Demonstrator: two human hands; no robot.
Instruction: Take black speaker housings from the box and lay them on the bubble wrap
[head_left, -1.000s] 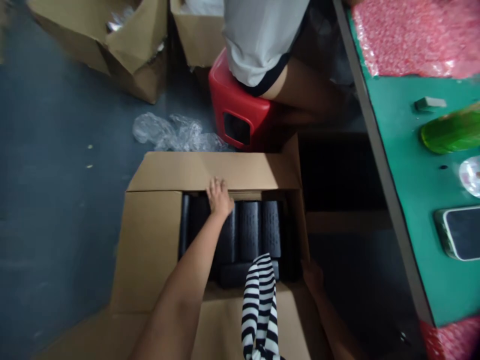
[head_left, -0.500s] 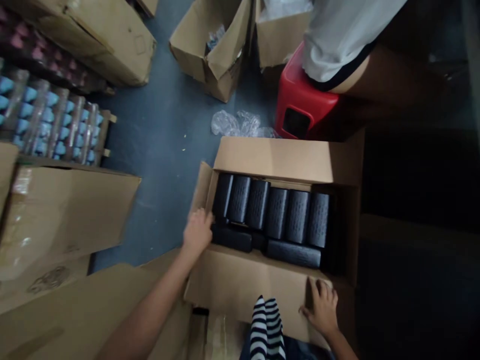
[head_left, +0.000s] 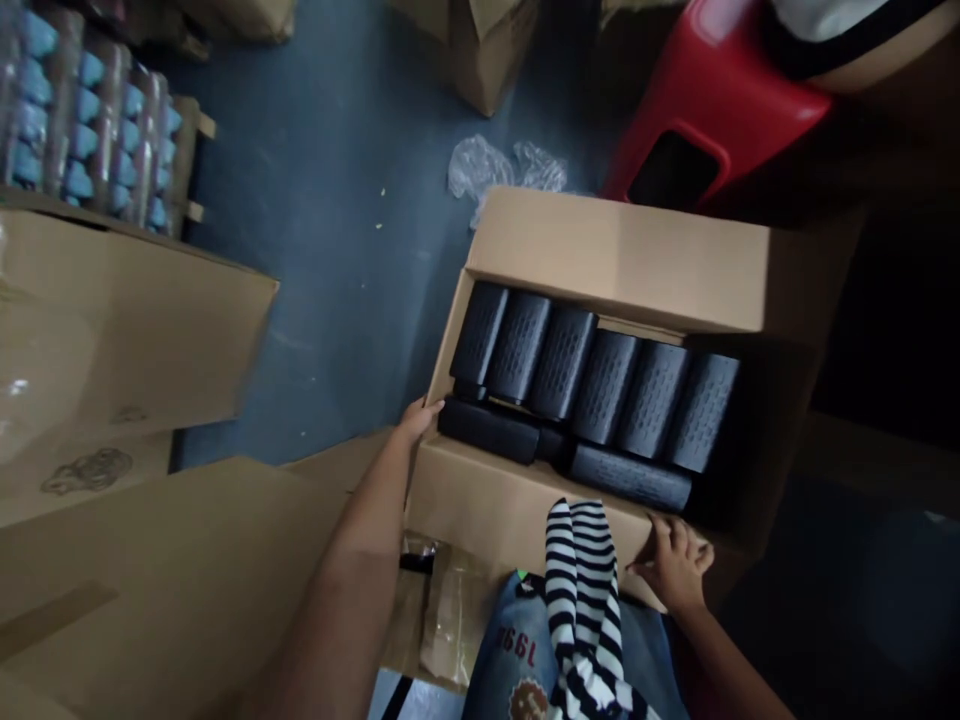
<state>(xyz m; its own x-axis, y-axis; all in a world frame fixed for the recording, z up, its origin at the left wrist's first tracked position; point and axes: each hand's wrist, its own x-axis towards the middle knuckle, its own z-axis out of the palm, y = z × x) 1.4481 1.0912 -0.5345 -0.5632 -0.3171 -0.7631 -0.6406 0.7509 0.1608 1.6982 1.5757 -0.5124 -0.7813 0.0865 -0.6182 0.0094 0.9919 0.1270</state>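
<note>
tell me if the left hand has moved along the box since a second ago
Yes. The left hand went from the far inner edge of the open box to its near left corner, beside the black cylinders.

Matt brown cardboard is seen in the box (head_left: 525, 510) gripped by both hands; matt, finely textured black cylinders (head_left: 592, 385) lie beyond the fingers.

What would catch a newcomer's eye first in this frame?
The open box in the middle, packed with a row of black textured rolls. The left hand grips its left corner, and the right hand its near edge. A red stool stands behind it.
</note>
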